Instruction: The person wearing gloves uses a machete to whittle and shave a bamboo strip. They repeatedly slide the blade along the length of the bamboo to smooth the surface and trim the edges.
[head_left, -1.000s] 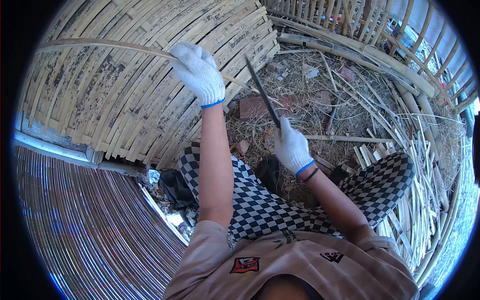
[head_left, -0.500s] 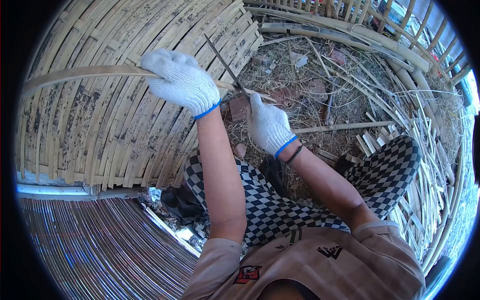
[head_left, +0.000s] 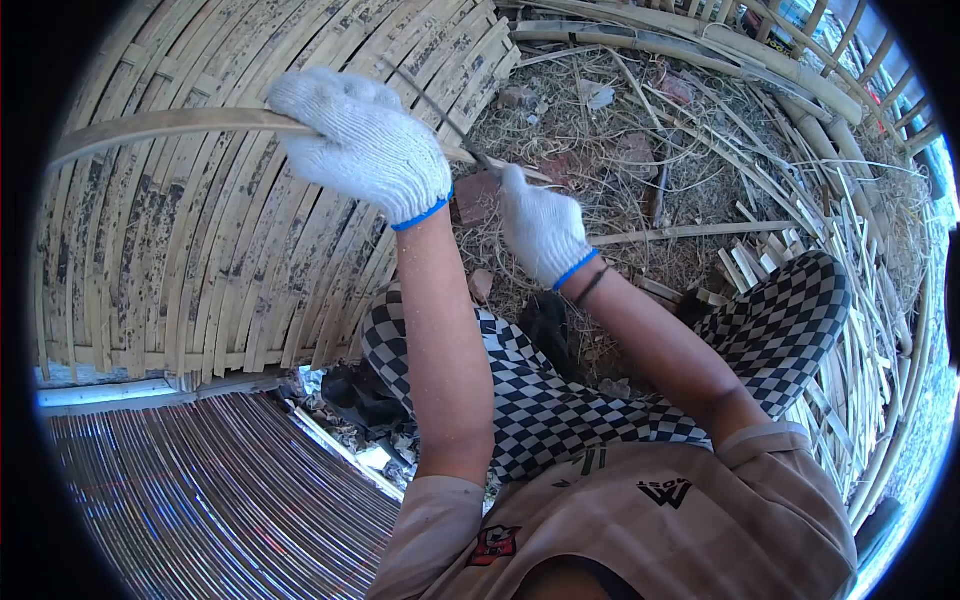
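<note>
My left hand (head_left: 365, 150), in a white knit glove with a blue cuff, is closed around a long bamboo strip (head_left: 190, 122). The strip bows out to the left, and its short end shows on the other side of the glove, near my right hand. My right hand (head_left: 545, 225), gloved the same way, is closed around the handle end of a knife (head_left: 440, 113). The handle itself is hidden by the fingers. The thin dark blade points up and left and crosses the strip just right of my left glove.
A woven bamboo panel (head_left: 215, 240) stands at the left. Shavings and bricks (head_left: 477, 198) litter the ground ahead. Split bamboo pieces (head_left: 850, 400) pile up at my right, beside a bamboo fence (head_left: 880, 75). A ribbed sheet (head_left: 220, 490) lies at lower left.
Both hands have moved slightly upward in view, with the strip and knife. The blade remains across the strip and looks a little blurred now.
</note>
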